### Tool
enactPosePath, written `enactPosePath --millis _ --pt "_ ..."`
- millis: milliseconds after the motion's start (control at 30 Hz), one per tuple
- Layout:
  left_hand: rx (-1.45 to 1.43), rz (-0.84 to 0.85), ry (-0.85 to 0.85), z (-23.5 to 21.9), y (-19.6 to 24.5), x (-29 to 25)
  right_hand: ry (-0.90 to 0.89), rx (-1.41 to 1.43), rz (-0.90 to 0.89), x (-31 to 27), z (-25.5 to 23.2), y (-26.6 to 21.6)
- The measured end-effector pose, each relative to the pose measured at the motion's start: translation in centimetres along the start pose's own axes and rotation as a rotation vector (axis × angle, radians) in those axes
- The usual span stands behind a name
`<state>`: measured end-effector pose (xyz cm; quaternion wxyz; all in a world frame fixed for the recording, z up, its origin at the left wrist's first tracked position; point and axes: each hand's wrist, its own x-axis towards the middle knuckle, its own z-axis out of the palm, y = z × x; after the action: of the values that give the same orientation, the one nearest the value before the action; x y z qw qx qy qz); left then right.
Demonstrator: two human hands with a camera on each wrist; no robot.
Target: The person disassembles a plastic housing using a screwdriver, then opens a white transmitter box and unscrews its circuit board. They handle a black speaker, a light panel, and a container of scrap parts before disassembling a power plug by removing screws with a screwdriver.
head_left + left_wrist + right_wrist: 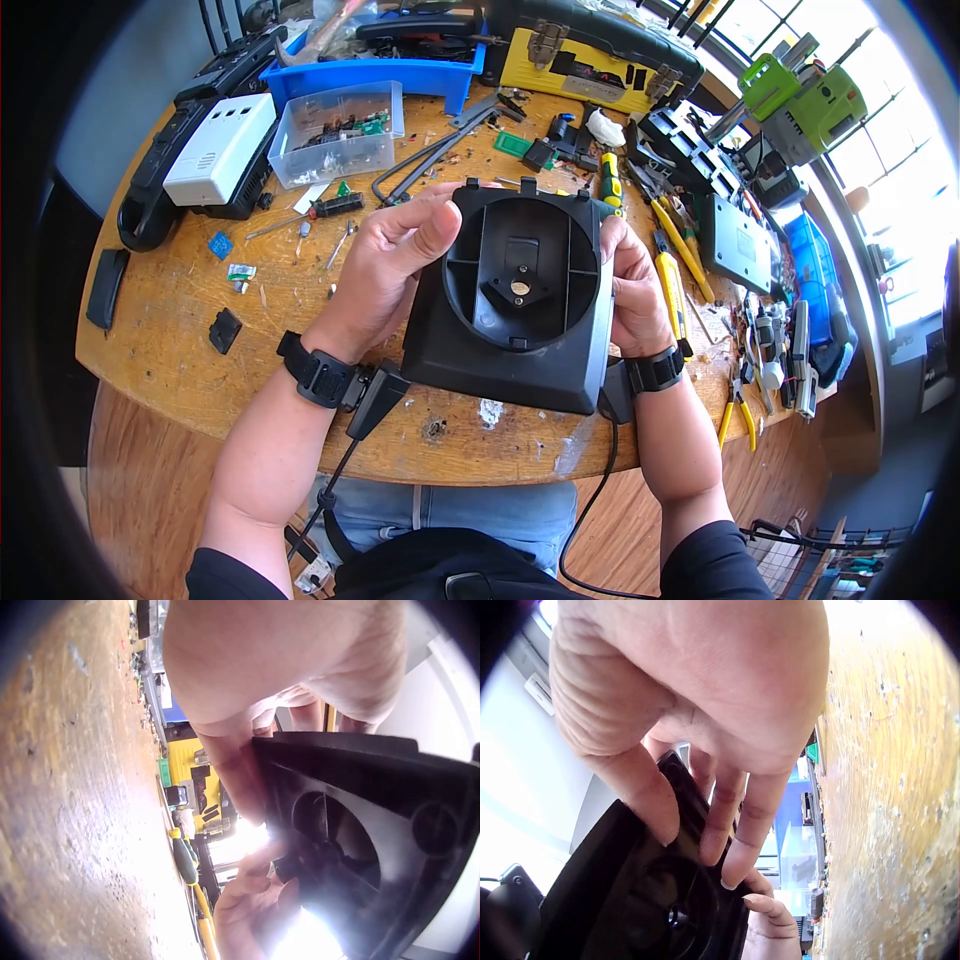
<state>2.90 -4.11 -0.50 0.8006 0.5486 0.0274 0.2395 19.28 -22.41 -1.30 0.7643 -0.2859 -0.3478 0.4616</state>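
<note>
Both hands hold up a black plastic housing (500, 372) over the front part of the table. A large round recess faces up, with crossing ribs and a small central hole with screws beside it. The left hand (385, 250) grips its left edge, thumb raised along the upper side and other fingers hidden underneath. On the right edge, the right hand (640, 290) pinches the housing with its thumb near the upper corner. The left wrist view shows the housing's underside (397, 799) with a round opening. In the right wrist view, the right hand's fingers (724, 810) press along the housing's side.
On the wooden table (200, 370) stand a clear plastic box (335, 160), a white device (222, 150) and a blue bin (430, 75). A yellow-black toolbox (570, 75) is at the back. Several tools, including yellow-handled pliers (738, 415), lie to the right.
</note>
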Motion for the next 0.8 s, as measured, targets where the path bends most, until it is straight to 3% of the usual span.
enactPosePath --millis 100,300,800 --pt "-0.093 -0.068 -0.065 1.0 1.1 0.0 -0.014 0.021 -0.004 0.1 0.2 -0.1" --pt "-0.056 0.030 -0.046 1.2 0.9 0.3 -0.027 0.051 -0.009 0.1 0.4 -0.2" --pt "-0.173 -0.011 -0.092 1.1 1.1 0.1 -0.011 0.065 -0.008 0.2 0.6 -0.3"
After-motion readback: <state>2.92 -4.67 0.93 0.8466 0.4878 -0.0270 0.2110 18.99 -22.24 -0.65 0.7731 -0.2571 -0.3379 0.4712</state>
